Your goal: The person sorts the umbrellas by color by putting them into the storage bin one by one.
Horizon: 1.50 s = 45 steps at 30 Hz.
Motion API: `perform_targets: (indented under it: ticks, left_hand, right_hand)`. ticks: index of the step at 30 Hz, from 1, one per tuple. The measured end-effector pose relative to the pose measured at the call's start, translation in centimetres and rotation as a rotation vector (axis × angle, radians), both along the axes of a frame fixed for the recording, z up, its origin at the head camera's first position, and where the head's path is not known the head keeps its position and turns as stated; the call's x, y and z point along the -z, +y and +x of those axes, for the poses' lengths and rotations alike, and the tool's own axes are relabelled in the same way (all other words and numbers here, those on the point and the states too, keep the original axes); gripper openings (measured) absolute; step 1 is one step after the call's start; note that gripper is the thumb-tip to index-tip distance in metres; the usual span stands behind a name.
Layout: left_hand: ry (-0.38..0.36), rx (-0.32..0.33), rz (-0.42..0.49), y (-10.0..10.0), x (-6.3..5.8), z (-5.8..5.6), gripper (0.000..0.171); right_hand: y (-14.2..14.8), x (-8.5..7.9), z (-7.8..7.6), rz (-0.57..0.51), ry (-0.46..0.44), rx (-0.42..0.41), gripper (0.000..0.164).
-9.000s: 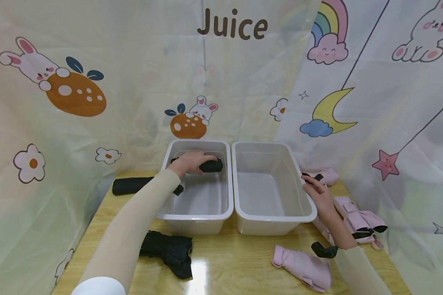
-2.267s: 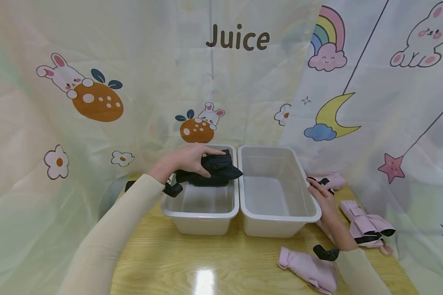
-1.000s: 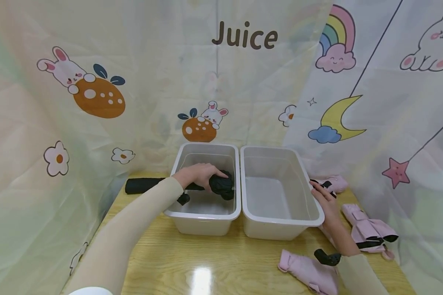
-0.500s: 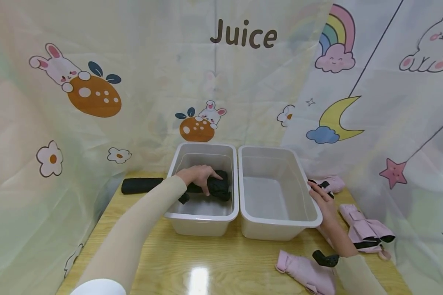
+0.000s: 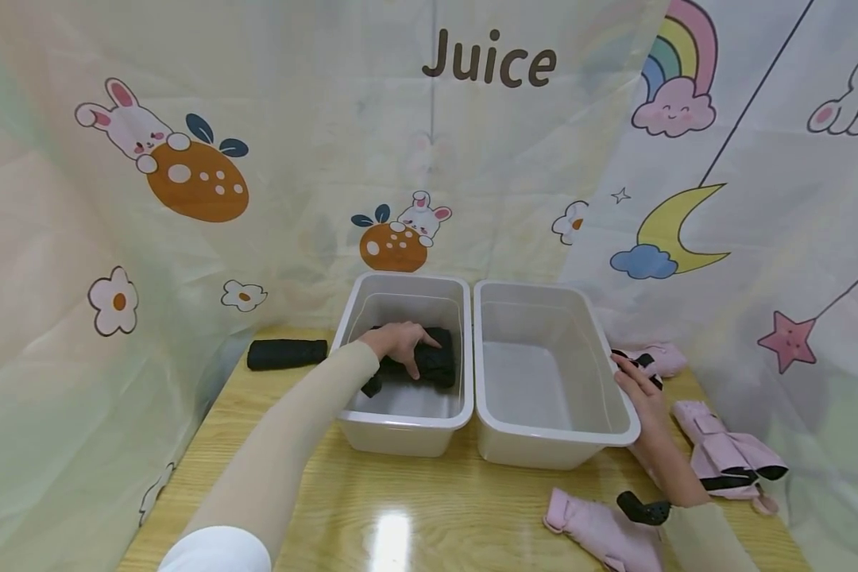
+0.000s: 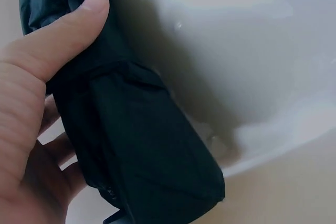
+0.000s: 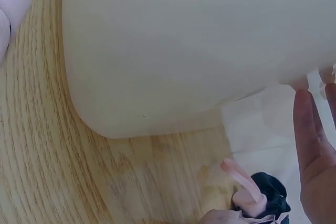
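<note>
My left hand (image 5: pixel 400 347) is down inside the left white plastic bin (image 5: pixel 400 421). It grips a black folded umbrella (image 5: pixel 439 359), thumb on the near side and fingers behind it; in the left wrist view the dark cloth of the umbrella (image 6: pixel 152 145) hangs past the thumb. More black fabric lies under and beside the hand, partly hidden. My right hand (image 5: pixel 647 397) rests with straight fingers against the outer right rim of the second white bin (image 5: pixel 558 435). In the right wrist view those fingertips touch the bin's wall (image 7: pixel 184 51).
Another black rolled umbrella (image 5: pixel 286 354) lies on the wooden table (image 5: pixel 329 508), left of the bins. Several pink folded umbrellas lie on the right, one near the front (image 5: pixel 608 528) and one farther right (image 5: pixel 732 453). A printed curtain (image 5: pixel 293 159) surrounds the table.
The black umbrella from the table's front left has been lifted by my left hand and lowered into the left bin. My right hand has stayed at the right bin's rim.
</note>
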<state>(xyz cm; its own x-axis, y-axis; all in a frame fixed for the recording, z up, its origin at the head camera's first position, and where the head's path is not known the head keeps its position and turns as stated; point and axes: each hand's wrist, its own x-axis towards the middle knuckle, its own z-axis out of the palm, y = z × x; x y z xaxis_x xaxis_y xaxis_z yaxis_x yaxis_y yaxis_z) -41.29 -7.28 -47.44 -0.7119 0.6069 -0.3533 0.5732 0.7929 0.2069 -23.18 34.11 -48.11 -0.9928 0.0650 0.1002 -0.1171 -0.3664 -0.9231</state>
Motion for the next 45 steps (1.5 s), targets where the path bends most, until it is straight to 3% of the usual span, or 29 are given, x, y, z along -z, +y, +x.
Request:
perform_targets:
  ticks: [8, 11, 16, 26, 40, 45]
  left_hand:
    - [-0.106, -0.015, 0.134, -0.3, 0.8, 0.1, 0.077]
    - [-0.150, -0.049, 0.164, -0.4, 0.9, 0.2, 0.076]
    - [-0.166, -0.104, 0.168, -0.3, 0.7, 0.3, 0.075]
    - [-0.166, -0.091, 0.158, -0.2, 1.5, 0.0, 0.077]
    - [-0.155, -0.054, 0.135, -0.6, -0.5, 0.7, 0.077]
    - [-0.171, -0.044, 0.191, -0.7, -2.4, 0.7, 0.073]
  right_hand:
    - [-0.1, 0.0, 0.0, 0.016, -0.012, 0.014, 0.041]
    - [-0.1, 0.0, 0.0, 0.035, -0.007, -0.004, 0.043]
    - [-0.1, -0.2, 0.1, 0.044, -0.001, -0.007, 0.044]
    - [0.1, -0.2, 0.3, 0.073, 0.002, 0.003, 0.047]
    - [0.0, 0.2, 0.3, 0.095, 0.008, 0.008, 0.049]
    - [0.1, 0.0, 0.2, 0.088, 0.006, 0.008, 0.048]
